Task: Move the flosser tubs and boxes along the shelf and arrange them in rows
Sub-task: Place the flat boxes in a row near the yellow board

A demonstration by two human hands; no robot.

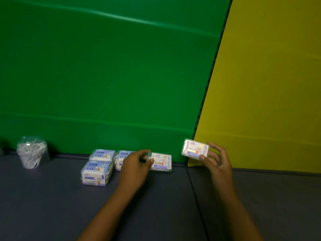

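Note:
My right hand [217, 158] holds a small clear flosser box [194, 149] with a white and purple label, lifted above the shelf near the seam between the green and yellow walls. My left hand [134, 165] grips the left end of a second, similar box [161, 161] that rests on the shelf. To the left lie three larger blue-and-white flosser packs: one at the front [96, 173], one behind it [103, 154], and one [121, 158] partly hidden by my left hand. A clear tub of flossers [32, 152] stands far left by the wall.
The dark grey shelf surface [52, 206] stretches across the bottom, with a seam [196, 197] running from front to back. A green back wall [104, 75] and a yellow panel [269, 84] close off the rear.

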